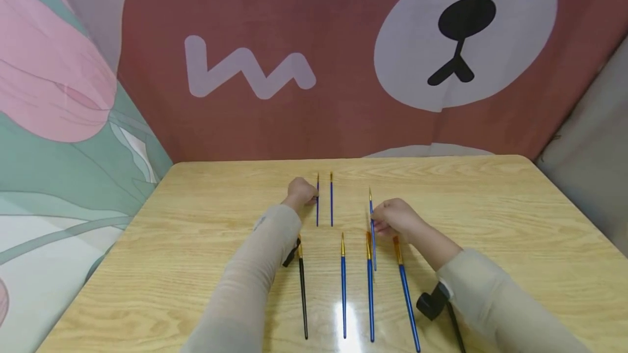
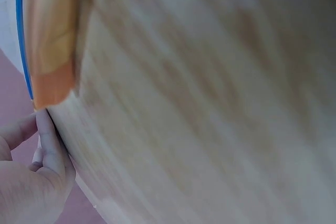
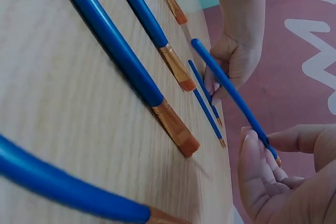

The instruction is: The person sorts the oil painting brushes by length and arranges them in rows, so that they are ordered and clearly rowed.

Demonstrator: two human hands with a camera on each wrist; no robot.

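Note:
In the head view my left hand [image 1: 302, 192] is at the back of the table, pinching a thin blue paintbrush [image 1: 317, 212]. In the left wrist view its thumb and finger meet beside the gold end of a blue handle [image 2: 22, 45]. My right hand [image 1: 396, 218] holds another thin blue paintbrush [image 1: 374, 249] between thumb and fingers, bristles pointing away from me. The right wrist view shows this brush [image 3: 226, 85] raised off the tabletop. Next to the left hand's brush lies a similar thin blue brush [image 1: 331, 203].
Nearer me on the wooden table [image 1: 196, 266] lie a black brush [image 1: 303, 298] and blue brushes [image 1: 344, 298], [image 1: 370, 298], [image 1: 409, 304] in a row, bristles away from me. Behind the table hangs a brown printed cloth [image 1: 245, 129].

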